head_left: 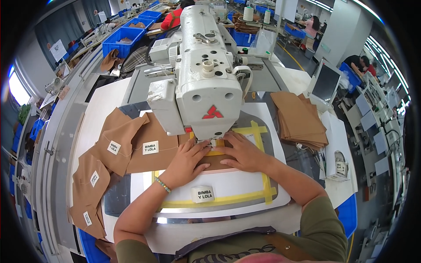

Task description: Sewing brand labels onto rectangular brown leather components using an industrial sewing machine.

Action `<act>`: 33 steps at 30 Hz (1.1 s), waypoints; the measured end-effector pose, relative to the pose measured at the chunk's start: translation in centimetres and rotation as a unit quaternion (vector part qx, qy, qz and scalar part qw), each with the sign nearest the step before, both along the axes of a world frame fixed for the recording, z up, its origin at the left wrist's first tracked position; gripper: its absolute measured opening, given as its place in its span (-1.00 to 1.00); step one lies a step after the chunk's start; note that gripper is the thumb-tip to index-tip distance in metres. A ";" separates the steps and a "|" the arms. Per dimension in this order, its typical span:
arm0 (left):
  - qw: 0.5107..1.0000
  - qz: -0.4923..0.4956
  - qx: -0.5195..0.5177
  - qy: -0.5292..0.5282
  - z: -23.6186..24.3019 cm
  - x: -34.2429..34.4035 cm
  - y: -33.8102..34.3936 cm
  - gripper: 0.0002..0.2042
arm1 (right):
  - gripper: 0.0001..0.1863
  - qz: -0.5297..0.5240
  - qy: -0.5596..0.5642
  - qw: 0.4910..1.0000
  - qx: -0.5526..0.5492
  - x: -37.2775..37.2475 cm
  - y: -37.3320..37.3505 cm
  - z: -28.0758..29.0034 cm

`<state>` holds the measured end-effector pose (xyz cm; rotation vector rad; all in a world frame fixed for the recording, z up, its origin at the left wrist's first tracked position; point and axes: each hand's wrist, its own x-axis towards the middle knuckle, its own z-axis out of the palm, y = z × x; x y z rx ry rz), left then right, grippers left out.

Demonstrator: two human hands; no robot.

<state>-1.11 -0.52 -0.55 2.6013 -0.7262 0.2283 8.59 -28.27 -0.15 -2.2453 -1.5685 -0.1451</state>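
Note:
Beneath the head of a large white sewing machine [208,94], a brown fabric panel [215,164] lies on the work plate. My left hand [189,161] rests flat on it with fingers stretched toward the needle area. From the other side my right hand [242,151] presses the panel down, its fingers spread too. The fingertips of both hands nearly meet at the presser foot, where the stitching spot is mostly hidden. A loose white label [202,194] with dark print lies nearer to me on a white sheet [237,189] edged with yellow tape [265,168].
Brown fabric pieces with white labels [115,147] trail off the left side, some joined by thread. At right sit a stack of brown pieces [299,119], a box of labels [340,166] and a monitor [326,83]. Blue bins [124,39] and other people are farther back.

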 end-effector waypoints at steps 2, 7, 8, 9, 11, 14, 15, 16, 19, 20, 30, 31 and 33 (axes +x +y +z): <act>1.000 0.003 -0.004 -0.008 0.1 0.0 0.0 -0.47 | -0.51 -0.010 0.006 1.000 -0.017 0.0 0.0 0.1; 0.999 0.006 -0.014 -0.049 0.1 -0.1 -0.3 -0.48 | -0.51 -0.015 0.010 1.000 -0.026 0.0 0.0 0.1; 0.999 0.005 -0.011 -0.043 0.1 -0.1 -0.3 -0.48 | -0.51 -0.010 0.013 1.000 -0.019 0.0 0.0 0.0; 0.999 0.001 -0.004 -0.034 0.1 -0.1 -0.2 -0.48 | -0.51 0.003 0.013 1.000 -0.001 0.1 0.0 -0.1; 1.000 -0.003 0.003 -0.024 0.0 0.0 -0.1 -0.48 | -0.51 -0.006 0.016 1.000 -0.013 0.1 0.0 -0.2; 0.999 -0.001 0.010 -0.036 -0.1 0.1 0.0 -0.47 | -0.50 -0.006 0.018 1.000 -0.014 0.2 -0.1 -0.4; 0.999 -0.002 0.006 -0.031 -0.1 0.1 -0.1 -0.47 | -0.50 0.002 0.014 1.000 -0.004 0.2 0.0 -0.4; 1.000 0.003 0.003 -0.028 -0.1 0.1 -0.1 -0.47 | -0.50 -0.003 0.017 1.000 -0.012 0.2 0.0 -0.4; 1.000 0.011 0.007 -0.016 0.0 0.0 -0.2 -0.48 | -0.50 -0.005 0.019 1.000 -0.023 0.2 0.0 -0.3; 1.000 0.002 0.005 -0.025 0.0 0.0 -0.2 -0.48 | -0.50 -0.003 0.019 1.000 -0.017 0.3 0.0 -0.3; 0.999 -0.002 0.032 -0.034 0.2 -0.1 -0.3 -0.46 | -0.49 0.007 0.001 1.000 0.006 0.4 -0.1 -1.1; 0.999 0.007 0.029 -0.023 0.2 -0.1 -0.4 -0.46 | -0.49 -0.002 0.008 1.000 -0.006 0.4 -0.1 -1.0; 0.999 -0.001 0.031 -0.038 0.3 -0.2 -0.4 -0.46 | -0.49 0.007 0.007 1.000 0.003 0.3 -0.1 -0.9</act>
